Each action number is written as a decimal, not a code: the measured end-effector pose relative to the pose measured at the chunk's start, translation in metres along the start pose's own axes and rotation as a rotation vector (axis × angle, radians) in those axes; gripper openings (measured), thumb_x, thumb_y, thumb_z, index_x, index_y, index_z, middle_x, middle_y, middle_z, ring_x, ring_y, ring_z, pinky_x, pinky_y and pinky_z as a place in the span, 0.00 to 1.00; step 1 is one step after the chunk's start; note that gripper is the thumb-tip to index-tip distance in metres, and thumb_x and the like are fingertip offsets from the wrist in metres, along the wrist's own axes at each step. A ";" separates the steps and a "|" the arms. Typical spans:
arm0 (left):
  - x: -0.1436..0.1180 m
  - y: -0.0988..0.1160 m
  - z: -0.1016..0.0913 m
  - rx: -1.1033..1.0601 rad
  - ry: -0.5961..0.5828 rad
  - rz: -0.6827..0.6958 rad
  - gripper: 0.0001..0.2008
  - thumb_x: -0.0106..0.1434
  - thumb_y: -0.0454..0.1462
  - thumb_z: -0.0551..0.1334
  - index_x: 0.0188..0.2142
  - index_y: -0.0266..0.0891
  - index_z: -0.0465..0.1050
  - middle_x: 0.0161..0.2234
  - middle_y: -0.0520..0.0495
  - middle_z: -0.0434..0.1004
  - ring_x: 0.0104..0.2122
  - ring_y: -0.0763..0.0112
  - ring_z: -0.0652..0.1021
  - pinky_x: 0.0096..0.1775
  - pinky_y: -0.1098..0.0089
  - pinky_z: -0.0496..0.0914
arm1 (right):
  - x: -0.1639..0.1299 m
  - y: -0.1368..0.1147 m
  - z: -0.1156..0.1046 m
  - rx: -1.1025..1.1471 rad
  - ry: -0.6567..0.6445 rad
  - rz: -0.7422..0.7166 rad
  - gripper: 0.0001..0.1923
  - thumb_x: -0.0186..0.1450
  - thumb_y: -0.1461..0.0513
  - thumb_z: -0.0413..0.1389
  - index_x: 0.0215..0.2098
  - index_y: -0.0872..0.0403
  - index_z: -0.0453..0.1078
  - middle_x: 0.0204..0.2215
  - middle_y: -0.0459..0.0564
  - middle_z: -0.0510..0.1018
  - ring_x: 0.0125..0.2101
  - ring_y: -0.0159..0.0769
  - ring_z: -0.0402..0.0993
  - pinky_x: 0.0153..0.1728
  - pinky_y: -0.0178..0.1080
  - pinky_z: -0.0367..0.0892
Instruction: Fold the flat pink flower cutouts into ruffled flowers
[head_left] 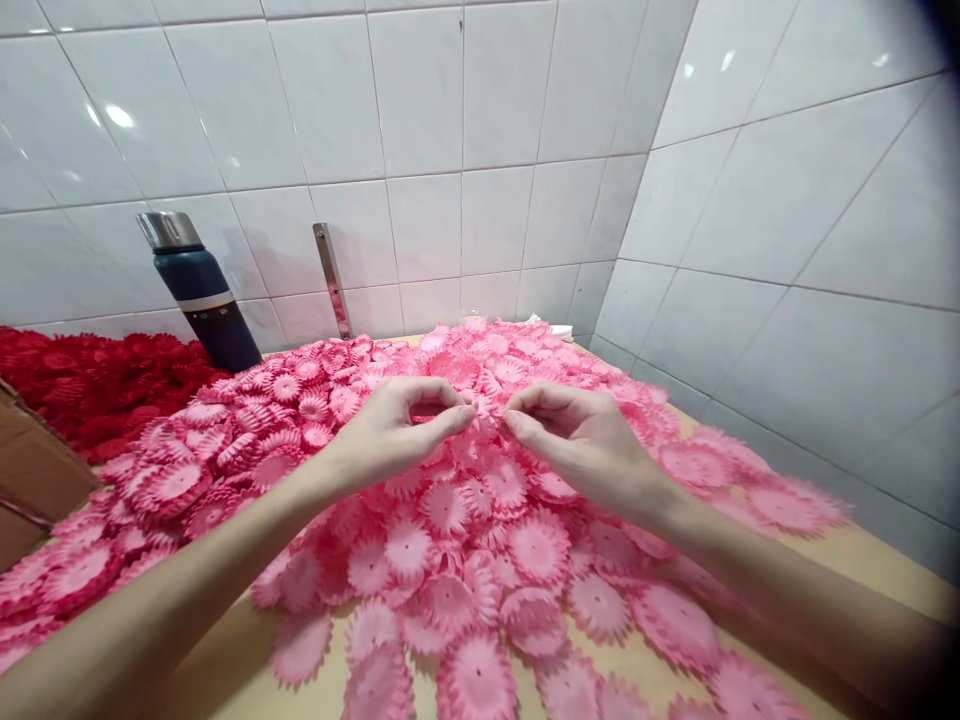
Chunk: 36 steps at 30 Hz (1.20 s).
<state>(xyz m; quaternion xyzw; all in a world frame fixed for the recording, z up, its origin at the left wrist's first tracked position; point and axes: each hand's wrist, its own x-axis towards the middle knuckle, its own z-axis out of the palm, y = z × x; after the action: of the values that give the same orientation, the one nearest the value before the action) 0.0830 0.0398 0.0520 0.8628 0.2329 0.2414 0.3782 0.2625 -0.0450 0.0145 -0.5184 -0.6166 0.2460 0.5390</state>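
Observation:
Above a wide heap of pink scalloped petal discs (446, 510), both hands face each other with a short gap between them. My left hand (409, 425) is closed in a pinch, thumb against forefinger. My right hand (574, 430) makes a similar pinch on the other side of the gap. Pale pink shows between the fingertips, but it blends with the heap behind, so I cannot make out what they grip. Many discs are round with toothed, curled edges and a small hole in the centre.
A dark blue bottle (206, 300) with a steel cap stands at the back left, beside a red pile of similar pieces (112, 385). A cardboard box (34, 480) is at the left edge. A metal strip (331, 280) leans on the tiled wall (424, 90). The tabletop (247, 670) is yellowish.

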 end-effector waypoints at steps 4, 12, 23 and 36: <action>0.002 -0.001 -0.003 -0.030 0.107 -0.025 0.09 0.61 0.39 0.62 0.30 0.34 0.76 0.31 0.46 0.78 0.33 0.70 0.78 0.38 0.69 0.73 | 0.004 0.005 -0.005 -0.015 0.058 0.045 0.06 0.61 0.61 0.57 0.27 0.54 0.71 0.24 0.45 0.73 0.25 0.29 0.68 0.26 0.33 0.64; 0.007 -0.013 -0.018 -0.413 0.308 -0.096 0.09 0.58 0.37 0.65 0.25 0.33 0.72 0.27 0.48 0.76 0.32 0.69 0.80 0.43 0.63 0.76 | 0.018 0.019 -0.023 0.028 0.314 0.121 0.10 0.61 0.58 0.58 0.25 0.54 0.71 0.23 0.46 0.73 0.25 0.30 0.68 0.27 0.34 0.65; 0.005 -0.015 -0.016 -0.138 0.272 -0.107 0.08 0.55 0.38 0.67 0.29 0.33 0.73 0.31 0.45 0.78 0.33 0.67 0.80 0.40 0.66 0.75 | 0.006 0.001 -0.005 0.052 0.178 0.026 0.10 0.62 0.56 0.59 0.28 0.54 0.73 0.25 0.47 0.76 0.27 0.31 0.72 0.30 0.34 0.70; -0.004 0.008 0.009 0.061 0.047 0.131 0.12 0.64 0.41 0.60 0.33 0.35 0.78 0.30 0.47 0.80 0.29 0.74 0.76 0.31 0.74 0.69 | -0.003 -0.006 0.002 0.076 -0.046 -0.035 0.08 0.64 0.58 0.58 0.36 0.53 0.76 0.32 0.49 0.79 0.33 0.34 0.75 0.36 0.38 0.73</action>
<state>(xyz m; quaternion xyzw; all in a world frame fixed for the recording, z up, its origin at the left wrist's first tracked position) 0.0873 0.0277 0.0523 0.8815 0.1920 0.2787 0.3293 0.2586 -0.0491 0.0176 -0.4808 -0.6280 0.2717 0.5483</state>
